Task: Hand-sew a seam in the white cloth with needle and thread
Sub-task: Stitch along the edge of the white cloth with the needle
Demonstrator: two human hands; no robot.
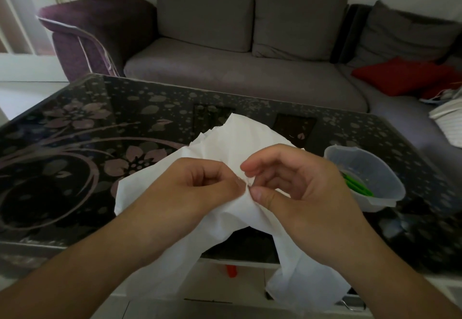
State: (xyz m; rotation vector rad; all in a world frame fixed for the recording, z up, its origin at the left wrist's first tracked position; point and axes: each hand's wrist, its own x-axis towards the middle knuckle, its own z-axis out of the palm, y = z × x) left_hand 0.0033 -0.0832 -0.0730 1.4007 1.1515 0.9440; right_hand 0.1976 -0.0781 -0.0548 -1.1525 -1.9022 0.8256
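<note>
The white cloth (240, 141) lies crumpled on the dark flowered glass table (75, 129) and hangs over its near edge. My left hand (200, 188) pinches a fold of the cloth with curled fingers. My right hand (295, 183) meets it at the same spot, thumb and fingers pinching the cloth at the fold. The two hands touch fingertip to fingertip above the table's front edge. Needle and thread are too small to make out between the fingers.
A translucent plastic bowl (370, 168) with green items inside stands on the table to the right of my right hand. Behind the table is a grey sofa (225, 69) with a red cushion (405, 74). An orange object (231, 270) shows under the table.
</note>
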